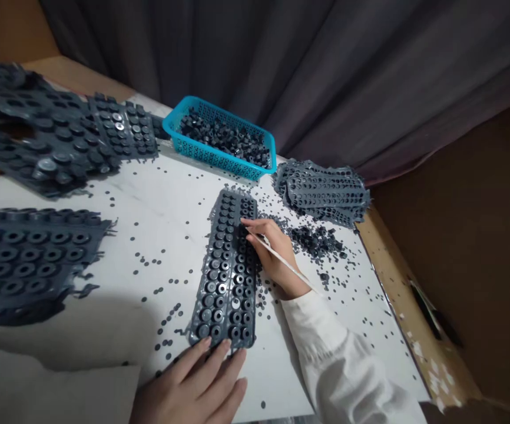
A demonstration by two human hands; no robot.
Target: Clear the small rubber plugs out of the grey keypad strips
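Both of my bare hands are at the dark grey rubber sheet (226,265), which lies lengthwise in front of me on the white tabletop (164,194), covered in rows of raised, round, ring-like studs. My right hand (277,256) is closed in a pinch, thumb and index finger gripping a thin white stick (297,272) like a pencil; its shaft slants back across the hand towards my wrist. The pinching fingertips are over the sheet's right-hand rows, towards the far end; whether the stick's tip touches a stud I cannot tell. My left hand (193,383) grips nothing: it is open, palm down, fingers slightly spread, with the fingertips resting at the sheet's near edge. Small dark discs (263,404) are scattered on both sides of the sheet. Just right of my right hand is a loose pile of dark rubber bits (317,240), and beyond it a stack of perforated sheets (325,188). Past the sheet's far end stands a turquoise plastic basket (215,158) holding many small dark pieces (226,141). To my left lie another studded sheet (25,259) and, farther off, a heap of studded sheets (60,135).
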